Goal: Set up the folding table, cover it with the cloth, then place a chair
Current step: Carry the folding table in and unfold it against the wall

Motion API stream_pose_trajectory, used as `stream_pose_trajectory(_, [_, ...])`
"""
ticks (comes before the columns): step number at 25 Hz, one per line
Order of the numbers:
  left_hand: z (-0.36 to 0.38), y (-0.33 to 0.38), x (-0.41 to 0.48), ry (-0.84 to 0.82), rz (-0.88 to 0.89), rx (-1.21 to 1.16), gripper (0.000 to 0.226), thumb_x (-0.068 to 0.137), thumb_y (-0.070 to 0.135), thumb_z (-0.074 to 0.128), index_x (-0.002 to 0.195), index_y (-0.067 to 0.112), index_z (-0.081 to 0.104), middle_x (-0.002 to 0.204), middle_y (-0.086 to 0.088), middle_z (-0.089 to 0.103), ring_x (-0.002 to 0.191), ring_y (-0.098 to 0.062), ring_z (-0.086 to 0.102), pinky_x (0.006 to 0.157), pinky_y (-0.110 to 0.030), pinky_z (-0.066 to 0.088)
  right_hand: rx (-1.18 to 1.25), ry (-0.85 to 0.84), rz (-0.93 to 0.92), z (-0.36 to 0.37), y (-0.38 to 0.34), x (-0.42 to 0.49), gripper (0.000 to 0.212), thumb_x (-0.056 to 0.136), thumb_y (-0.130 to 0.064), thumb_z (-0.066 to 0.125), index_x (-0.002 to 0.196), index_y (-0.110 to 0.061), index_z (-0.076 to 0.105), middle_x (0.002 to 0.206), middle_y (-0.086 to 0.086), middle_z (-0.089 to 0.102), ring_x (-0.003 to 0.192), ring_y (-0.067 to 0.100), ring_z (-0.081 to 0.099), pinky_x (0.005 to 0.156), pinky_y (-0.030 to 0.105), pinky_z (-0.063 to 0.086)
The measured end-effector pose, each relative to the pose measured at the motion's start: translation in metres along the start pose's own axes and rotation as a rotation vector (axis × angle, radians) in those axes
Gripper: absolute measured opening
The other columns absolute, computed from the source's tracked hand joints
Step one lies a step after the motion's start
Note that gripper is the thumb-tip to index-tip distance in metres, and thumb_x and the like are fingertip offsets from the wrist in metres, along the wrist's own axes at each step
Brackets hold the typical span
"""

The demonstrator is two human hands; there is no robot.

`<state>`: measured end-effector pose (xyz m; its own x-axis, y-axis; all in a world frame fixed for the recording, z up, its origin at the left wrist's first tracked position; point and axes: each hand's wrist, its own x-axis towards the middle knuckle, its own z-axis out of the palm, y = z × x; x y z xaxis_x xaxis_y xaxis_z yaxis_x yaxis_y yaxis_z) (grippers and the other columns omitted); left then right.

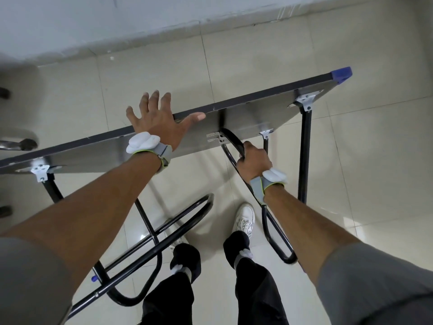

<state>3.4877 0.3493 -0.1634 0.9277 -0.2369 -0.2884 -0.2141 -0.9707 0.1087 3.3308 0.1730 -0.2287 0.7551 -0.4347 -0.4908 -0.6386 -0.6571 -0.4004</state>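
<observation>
The folding table (264, 113) stands on its edge in front of me, its grey underside facing me and a blue cap on its far right corner. Black tube legs are partly swung out from it. My left hand (157, 118) lies over the top edge with fingers spread and straight. My right hand (253, 160) grips the curved black brace bar (230, 139) near the centre hinge. The lower left leg frame (164, 228) reaches toward my feet. No cloth is in view.
Pale floor tiles run to a white wall (140, 24) behind the table. Chair legs and a seat edge (21, 144) show at the far left. My white shoes (244, 219) stand between the two leg frames.
</observation>
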Motion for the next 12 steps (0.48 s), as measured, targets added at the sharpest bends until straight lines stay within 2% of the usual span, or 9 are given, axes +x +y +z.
stream_pose_trajectory(4, [-0.006,0.001,0.012,-0.030,0.029,0.025,0.121,0.063,0.103,0.009,0.153,0.024,0.027,0.166,-0.007,0.010,0.154,-0.027,0.002,0.118,-0.062,0.003,-0.051,-0.062,-0.031,-0.009,-0.007,-0.001,0.022,0.084,-0.014,0.054,0.104,-0.007,0.051,0.089,0.022,0.065,0.083,0.045,0.063,0.060,0.034,0.040])
stream_pose_trajectory(6, [-0.010,0.003,0.011,-0.064,0.039,0.025,0.119,0.064,0.102,0.011,0.153,0.024,0.026,0.166,-0.007,0.008,0.154,-0.027,0.000,0.119,-0.062,0.003,-0.177,-0.146,-0.029,-0.020,-0.013,-0.008,0.037,0.086,-0.026,0.059,0.114,-0.005,0.048,0.106,0.019,0.063,0.097,0.042,0.063,0.067,0.036,0.042])
stream_pose_trajectory(7, [-0.009,0.003,0.008,-0.080,0.037,0.027,0.118,0.064,0.102,0.012,0.153,0.025,0.026,0.166,-0.007,0.008,0.153,-0.027,0.000,0.119,-0.061,0.003,-0.262,-0.127,-0.067,-0.024,-0.016,-0.017,0.046,0.085,-0.032,0.060,0.120,-0.005,0.047,0.116,0.017,0.059,0.104,0.040,0.059,0.072,0.038,0.044])
stream_pose_trajectory(8, [-0.006,0.002,0.003,-0.084,0.031,0.028,0.117,0.065,0.101,0.014,0.153,0.025,0.027,0.166,-0.007,0.009,0.153,-0.026,0.000,0.118,-0.061,0.003,-0.320,-0.028,-0.162,-0.027,-0.023,-0.026,0.053,0.083,-0.034,0.059,0.126,-0.006,0.047,0.124,0.015,0.054,0.109,0.038,0.055,0.078,0.040,0.045])
stream_pose_trajectory(10, [-0.002,-0.002,-0.004,-0.068,0.032,0.009,0.110,0.069,0.098,0.022,0.152,0.026,0.028,0.166,-0.006,0.011,0.153,-0.025,0.003,0.118,-0.058,0.004,-0.263,0.270,-0.489,-0.027,-0.053,-0.034,0.061,0.078,-0.032,0.057,0.133,-0.009,0.048,0.134,0.013,0.048,0.119,0.034,0.048,0.093,0.046,0.044])
stream_pose_trajectory(11, [-0.002,-0.007,-0.006,-0.047,0.072,-0.013,0.103,0.073,0.091,0.033,0.152,0.026,0.028,0.166,-0.005,0.012,0.153,-0.025,0.005,0.119,-0.056,0.005,-0.200,0.362,-0.619,-0.025,-0.074,-0.032,0.065,0.077,-0.030,0.055,0.138,-0.009,0.047,0.142,0.012,0.044,0.128,0.033,0.044,0.103,0.047,0.039])
stream_pose_trajectory(12, [-0.003,-0.006,-0.007,-0.018,0.160,-0.025,0.098,0.076,0.081,0.047,0.153,0.024,0.028,0.166,-0.005,0.013,0.153,-0.025,0.006,0.120,-0.055,0.006,-0.185,0.378,-0.683,-0.028,-0.088,-0.025,0.070,0.079,-0.031,0.054,0.144,-0.009,0.043,0.150,0.013,0.038,0.137,0.033,0.037,0.111,0.050,0.031])
